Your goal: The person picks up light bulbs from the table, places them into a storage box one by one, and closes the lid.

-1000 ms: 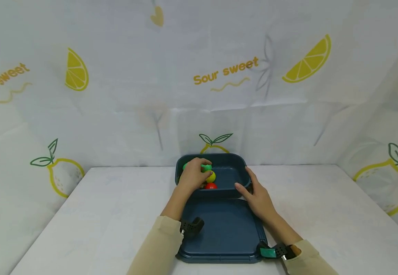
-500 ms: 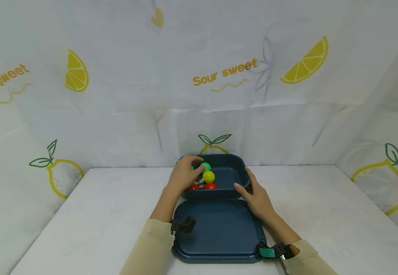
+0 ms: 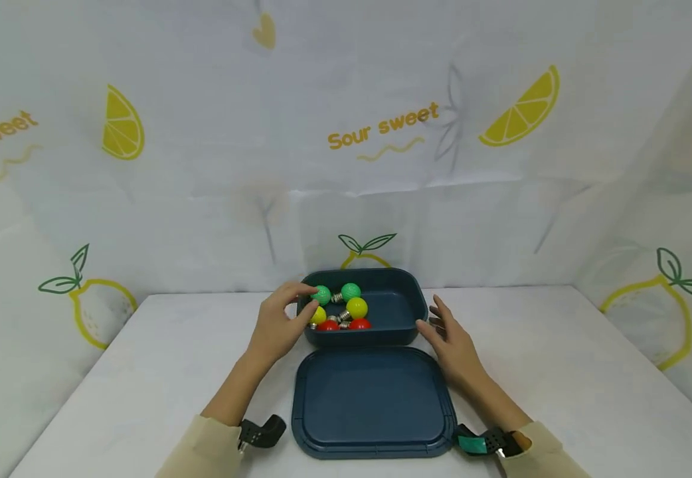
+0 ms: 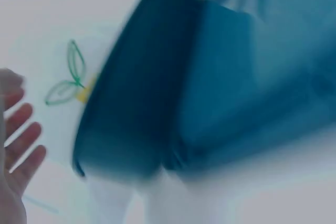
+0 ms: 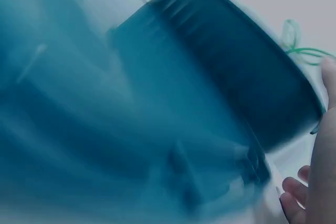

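Several small light bulbs with metal screw bases, such as a green bulb [image 3: 351,292], a yellow bulb [image 3: 356,308] and a red bulb [image 3: 360,324], lie in the left half of a dark blue box [image 3: 402,337]. At the box's left end is my left hand [image 3: 277,325], holding nothing, its thumb and fingers spread apart and overlapping the rim in the head view. My right hand [image 3: 456,348] is by the right end, fingers extended and holding nothing. In the right wrist view, its fingers [image 5: 295,195] show beside the blurred box wall.
A dark blue lid [image 3: 372,398] lies flat on the white table [image 3: 173,378], right in front of the box and between my forearms. Behind the table's far edge hangs a white sheet [image 3: 214,133] with lemon prints.
My left hand has drawn out of the box, moving left and toward me, uncovering the bulbs. My right hand's fingers have come away from the right rim.
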### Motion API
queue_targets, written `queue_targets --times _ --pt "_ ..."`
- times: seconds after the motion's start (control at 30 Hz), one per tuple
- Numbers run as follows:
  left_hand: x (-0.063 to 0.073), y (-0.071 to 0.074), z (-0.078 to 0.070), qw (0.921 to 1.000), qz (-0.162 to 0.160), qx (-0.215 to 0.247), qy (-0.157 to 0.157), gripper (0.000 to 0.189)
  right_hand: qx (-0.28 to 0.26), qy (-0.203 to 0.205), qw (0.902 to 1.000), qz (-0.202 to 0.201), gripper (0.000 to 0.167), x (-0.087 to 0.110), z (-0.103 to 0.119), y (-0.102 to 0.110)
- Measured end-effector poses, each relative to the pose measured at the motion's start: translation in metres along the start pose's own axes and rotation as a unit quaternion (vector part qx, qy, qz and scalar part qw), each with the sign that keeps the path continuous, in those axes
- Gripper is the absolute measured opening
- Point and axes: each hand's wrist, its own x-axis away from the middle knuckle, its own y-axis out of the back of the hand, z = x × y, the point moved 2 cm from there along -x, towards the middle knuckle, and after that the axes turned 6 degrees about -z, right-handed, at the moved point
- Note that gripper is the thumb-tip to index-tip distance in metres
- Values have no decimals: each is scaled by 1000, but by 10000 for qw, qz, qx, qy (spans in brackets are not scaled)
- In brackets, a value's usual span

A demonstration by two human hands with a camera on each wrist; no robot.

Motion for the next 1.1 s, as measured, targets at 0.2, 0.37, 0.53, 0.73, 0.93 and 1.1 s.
queue_targets --times 0.2,0.37,0.53,0.73,0.93,1.1 --pt "44 29 26 9991 -60 -294 282 29 706 305 9970 58 69 21 -7 23" --pt "72 40 39 9930 609 -454 902 38 1124 837 9893 398 66 43 -14 40" --pt "86 44 43 9843 1468 -670 710 56 1653 1447 9727 742 69 64 -21 53" --pt "93 45 39 9665 2354 -919 457 104 1630 2338 9537 958 94 61 -24 52" --pt "104 31 29 9427 3081 -1245 290 143 1818 3005 9294 1134 119 60 -28 49" --pt "106 24 24 9367 3180 -1457 160 144 2013 3159 9206 1103 126 58 -30 49"
